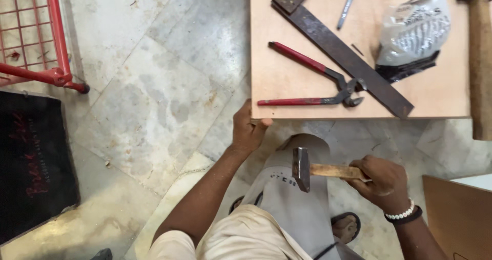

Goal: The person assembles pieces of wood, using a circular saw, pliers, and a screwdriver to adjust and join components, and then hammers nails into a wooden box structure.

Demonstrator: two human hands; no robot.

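1. Head view: the right hand (pixel 382 182) is wrapped tight round the wooden handle of a hammer (pixel 318 170), whose steel head hangs over the person's bent knee, just below the near edge of a plywood board (pixel 287 80)
2. The left hand (pixel 247 129) grips the near left corner of that board, thumb lying along the edge and fingers curled under it, out of sight
3. On the board, just beyond the left hand, lie red-handled pincers (pixel 318 80) with handles spread and jaws pointing right
4. A rusty steel square (pixel 341 52) runs slantwise across the board, its lower end touching the pincers' jaws and reaching the near edge
5. Further back lie a thin metal rod (pixel 347 5) and a clear bag of nails (pixel 414 34); one loose nail (pixel 357 49) lies beside the square
6. A second hammer (pixel 480 60) lies along the board's right edge
7. On the marble floor (pixel 154 96), well to the left, stand a red wire rack (pixel 36 39) and a black mat (pixel 33 162); another wooden panel (pixel 456 214) sits beside the right wrist
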